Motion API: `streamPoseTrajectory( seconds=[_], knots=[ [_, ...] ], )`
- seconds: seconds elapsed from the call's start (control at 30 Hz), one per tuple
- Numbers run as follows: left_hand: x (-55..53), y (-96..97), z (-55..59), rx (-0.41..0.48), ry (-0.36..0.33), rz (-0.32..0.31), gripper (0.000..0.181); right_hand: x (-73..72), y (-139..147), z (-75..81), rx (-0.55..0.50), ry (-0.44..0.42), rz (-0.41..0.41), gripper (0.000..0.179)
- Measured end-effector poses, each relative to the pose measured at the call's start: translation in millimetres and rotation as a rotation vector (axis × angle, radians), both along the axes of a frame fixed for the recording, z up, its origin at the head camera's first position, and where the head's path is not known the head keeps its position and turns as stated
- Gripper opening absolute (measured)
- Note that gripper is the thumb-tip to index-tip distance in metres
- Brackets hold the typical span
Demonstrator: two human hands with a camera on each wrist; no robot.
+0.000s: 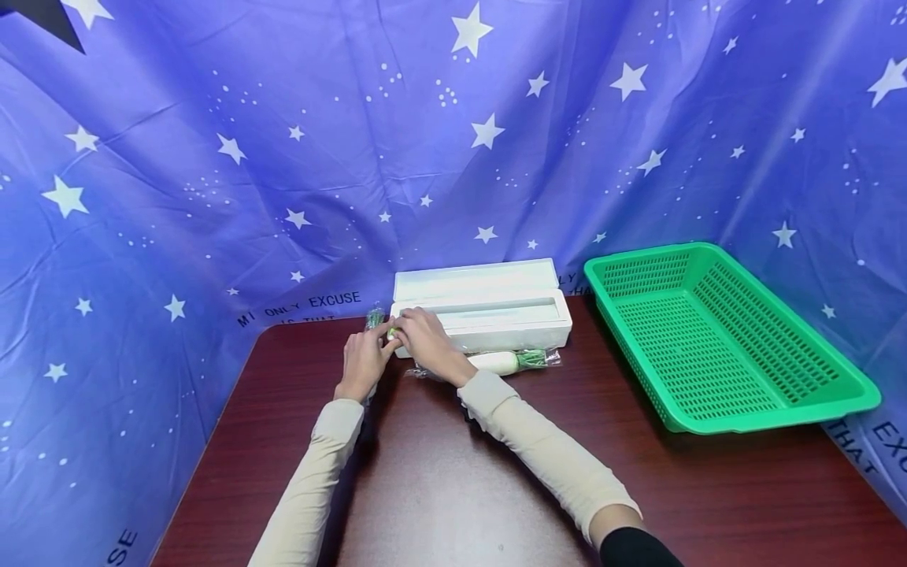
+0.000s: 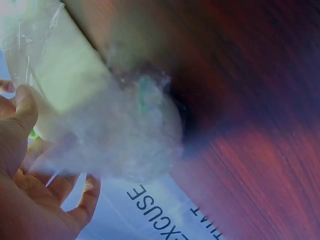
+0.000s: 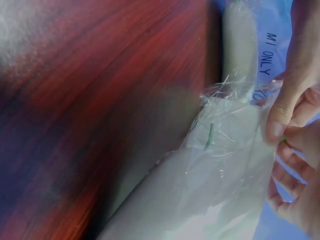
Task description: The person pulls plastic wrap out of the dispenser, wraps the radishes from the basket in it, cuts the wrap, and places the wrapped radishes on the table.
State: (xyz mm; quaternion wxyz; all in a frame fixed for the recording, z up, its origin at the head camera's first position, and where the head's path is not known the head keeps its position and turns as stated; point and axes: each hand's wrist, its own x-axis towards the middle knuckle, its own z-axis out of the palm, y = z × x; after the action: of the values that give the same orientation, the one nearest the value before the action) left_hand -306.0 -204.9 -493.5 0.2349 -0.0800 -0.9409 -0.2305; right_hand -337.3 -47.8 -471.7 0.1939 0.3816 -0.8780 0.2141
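Note:
At the left end of a white foam box (image 1: 496,341), both hands meet at the fingertips. Between them shows a small bright green and white piece (image 1: 392,334); its kind cannot be made out. My left hand (image 1: 360,362) pinches it with thumb and curled fingers. From the other side my right hand (image 1: 425,339) grips it too. A bagged white radish (image 1: 499,363) with green tops lies along the box's front, partly under my right wrist. Another bagged radish (image 3: 240,47) lies by my left hand, its green tops (image 1: 375,317) pointing away.
The foam box has its lid (image 1: 475,281) raised at the back against a starry blue curtain (image 1: 383,157). A large green slotted basket (image 1: 638,378) stands on the right of the dark red wooden table (image 1: 439,488).

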Motion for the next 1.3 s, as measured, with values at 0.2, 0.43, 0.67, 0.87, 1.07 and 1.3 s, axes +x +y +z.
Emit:
streamPoseTrajectory(
  seconds=[0.2,0.43,0.67,0.87,1.07,1.3],
  knots=[
    [0.1,-1.5,0.2,-0.017,0.027,-0.003,0.047,-2.9,-0.2,1.3,0.034,0.057,-0.017,0.010],
    [2.2,-5.2,1.8,-0.027,0.022,0.014,0.050,-1.5,6.9,3.5,0.064,0.066,-0.008,0.013],
    [2.5,-0.4,0.5,-0.033,0.046,0.016,0.053,-3.2,17.7,0.7,0.074,0.081,-0.009,0.018],
    [2.5,0.1,3.5,-0.037,0.059,0.003,0.054,-5.1,37.4,2.6,0.048,0.077,-0.008,0.014],
    [2.9,-3.0,3.0,-0.041,0.076,0.004,0.054,-5.7,53.2,3.8,0.028,0.075,0.029,0.012],
    [2.3,0.3,-0.2,-0.036,0.077,-0.004,0.055,-6.2,61.7,3.4,0.052,0.088,0.045,0.013]
  ],
)
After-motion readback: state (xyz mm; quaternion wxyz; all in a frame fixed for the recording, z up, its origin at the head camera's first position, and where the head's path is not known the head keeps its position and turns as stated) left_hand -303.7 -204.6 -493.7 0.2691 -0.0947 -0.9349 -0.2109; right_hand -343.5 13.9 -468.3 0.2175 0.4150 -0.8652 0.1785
